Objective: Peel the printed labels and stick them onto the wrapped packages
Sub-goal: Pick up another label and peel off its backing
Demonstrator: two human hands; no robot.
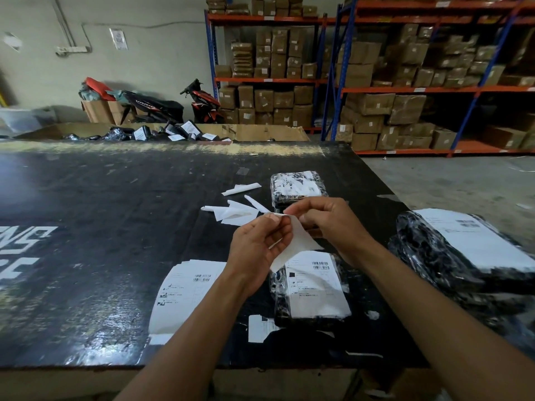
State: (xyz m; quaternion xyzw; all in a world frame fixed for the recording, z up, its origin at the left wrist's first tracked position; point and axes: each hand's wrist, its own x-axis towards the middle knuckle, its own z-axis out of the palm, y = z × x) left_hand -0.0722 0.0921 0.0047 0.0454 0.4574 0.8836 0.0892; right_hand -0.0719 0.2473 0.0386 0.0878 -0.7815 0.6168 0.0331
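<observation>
Our left hand [257, 250] and right hand [327, 221] pinch one label's [295, 246] top corner near the bench's [115, 227] right edge, probably to separate its backing.

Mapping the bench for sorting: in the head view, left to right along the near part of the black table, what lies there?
Flat white printed label sheet, black wrapped package with a white barcode label, stack of black wrapped packages. Left hand and right hand, pinching a white label, overlap the middle package: omitted.
</observation>
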